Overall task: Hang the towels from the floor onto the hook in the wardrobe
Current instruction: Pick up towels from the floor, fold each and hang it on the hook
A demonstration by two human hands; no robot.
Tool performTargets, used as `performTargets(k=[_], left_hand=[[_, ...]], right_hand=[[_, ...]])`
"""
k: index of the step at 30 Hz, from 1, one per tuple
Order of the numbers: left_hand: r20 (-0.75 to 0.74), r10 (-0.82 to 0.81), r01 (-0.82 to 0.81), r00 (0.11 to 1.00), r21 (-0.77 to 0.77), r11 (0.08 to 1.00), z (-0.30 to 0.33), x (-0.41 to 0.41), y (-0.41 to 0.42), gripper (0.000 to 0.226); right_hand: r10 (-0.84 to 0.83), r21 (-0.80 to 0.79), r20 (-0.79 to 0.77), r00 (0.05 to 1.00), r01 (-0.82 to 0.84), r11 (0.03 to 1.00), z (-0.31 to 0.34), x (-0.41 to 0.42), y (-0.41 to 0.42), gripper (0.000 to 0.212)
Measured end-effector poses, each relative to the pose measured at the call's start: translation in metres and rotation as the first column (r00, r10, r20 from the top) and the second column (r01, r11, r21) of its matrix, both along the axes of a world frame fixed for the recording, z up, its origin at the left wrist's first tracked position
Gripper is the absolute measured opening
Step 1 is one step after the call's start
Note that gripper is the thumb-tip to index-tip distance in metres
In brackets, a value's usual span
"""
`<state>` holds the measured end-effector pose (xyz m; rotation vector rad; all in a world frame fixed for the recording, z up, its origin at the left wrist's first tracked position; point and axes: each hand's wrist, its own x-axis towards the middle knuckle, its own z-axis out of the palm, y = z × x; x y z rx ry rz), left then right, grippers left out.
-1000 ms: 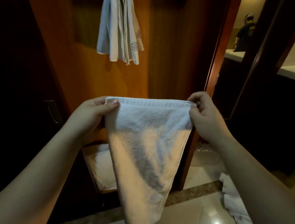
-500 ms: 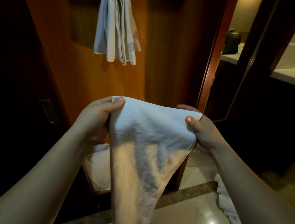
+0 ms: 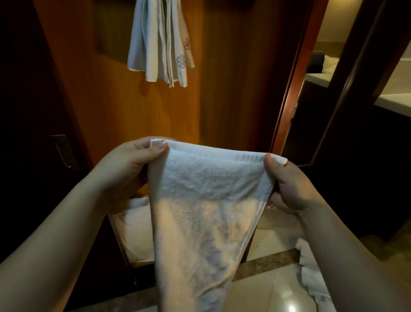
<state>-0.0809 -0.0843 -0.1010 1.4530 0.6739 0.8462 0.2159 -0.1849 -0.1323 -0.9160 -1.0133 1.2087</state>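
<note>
Before the open wardrobe [image 3: 224, 102], held out at chest height: a white towel [image 3: 207, 205], stretched flat along its top hem and narrowing as it drops toward the floor [image 3: 261, 297]. Pinched at the left corner by the left hand [image 3: 126, 171], thumb on the near face, fingers [image 3: 138, 145] curled behind the cloth. Gripped at the right corner by the right hand [image 3: 289, 185], thumb pressed on the hem, remaining fingers hidden behind the fabric. Both sets of fingers clamped on the towel, arms reaching forward from the lower corners. Higher up, inside the wardrobe against the orange wood back panel: hung towels [image 3: 160, 35], a bunch of pale folded cloths, one with a small flower motif near its lower edge; hook itself out of view above the frame. Low in the wardrobe, behind the held towel: pale bedding or cloth [image 3: 133, 229] on a bottom shelf, partly covered. On the glossy tiles at lower right, just past the right forearm: a crumpled floor towel [image 3: 317, 285], lying loose. Farther right, through a dark doorway: a pale worktop [image 3: 407, 104].
</note>
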Motion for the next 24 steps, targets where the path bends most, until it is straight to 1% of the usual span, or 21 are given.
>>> performTargets(k=[2,4,6,7,9,11,12,14,16,18,21,22,24], left_hand=[[0.025,0.005,-0.005,1.0,-0.019,1.0,-0.004,-0.001,-0.002,0.052],[0.096,0.003,0.002,0.995,-0.049,0.999,-0.011,-0.002,-0.005,0.058],[0.2,-0.049,0.077,0.979,-0.136,0.988,-0.024,0.0,-0.011,0.061],[0.221,-0.084,0.126,0.972,-0.186,0.974,-0.033,0.002,-0.017,0.063],[0.174,-0.122,0.163,0.977,-0.247,0.955,-0.049,0.008,-0.027,0.067],[0.112,-0.116,0.141,0.987,-0.251,0.958,-0.06,0.013,-0.028,0.069],[0.104,-0.1,0.123,0.99,-0.242,0.963,-0.063,0.014,-0.027,0.067],[0.1,-0.026,0.049,0.995,-0.23,0.972,-0.066,0.016,-0.023,0.06],[0.067,0.092,-0.074,0.994,-0.226,0.971,-0.068,0.021,-0.021,0.047],[0.039,0.185,-0.171,0.982,-0.232,0.958,-0.07,0.029,-0.023,0.04],[0.059,0.321,-0.292,0.945,-0.287,0.913,-0.074,0.045,-0.033,0.032],[0.05,0.37,-0.34,0.928,-0.295,0.893,-0.076,0.05,-0.038,0.029],[-0.003,0.449,-0.432,0.893,-0.285,0.856,-0.082,0.06,-0.053,0.028]], right_hand=[[-0.011,0.021,0.004,1.0,0.011,1.0,0.007,-0.003,-0.003,0.041],[0.014,0.054,-0.003,1.0,-0.014,0.998,0.013,-0.005,-0.005,0.047],[0.047,0.079,-0.006,0.999,-0.046,0.996,0.017,-0.008,-0.005,0.05],[0.056,0.076,-0.006,0.998,-0.055,0.996,0.018,-0.011,-0.004,0.047],[0.053,0.033,-0.027,0.998,-0.053,0.998,0.014,-0.013,-0.003,0.045],[0.014,-0.043,-0.048,0.999,-0.016,0.999,0.004,-0.012,-0.003,0.043],[-0.003,-0.079,-0.052,0.999,-0.001,0.997,-0.001,-0.01,-0.003,0.042],[-0.01,-0.122,-0.034,0.999,0.005,0.992,-0.008,-0.006,-0.003,0.042],[-0.001,-0.146,0.017,1.0,0.004,0.989,-0.011,-0.004,-0.001,0.043],[-0.038,-0.166,0.062,0.997,0.048,0.985,-0.017,-0.007,0.002,0.045],[-0.208,-0.212,0.118,0.971,0.23,0.95,-0.034,-0.022,0.004,0.046],[-0.276,-0.229,0.16,0.948,0.308,0.923,-0.04,-0.03,0.002,0.046],[-0.387,-0.249,0.236,0.891,0.44,0.863,-0.053,-0.051,-0.005,0.054]])
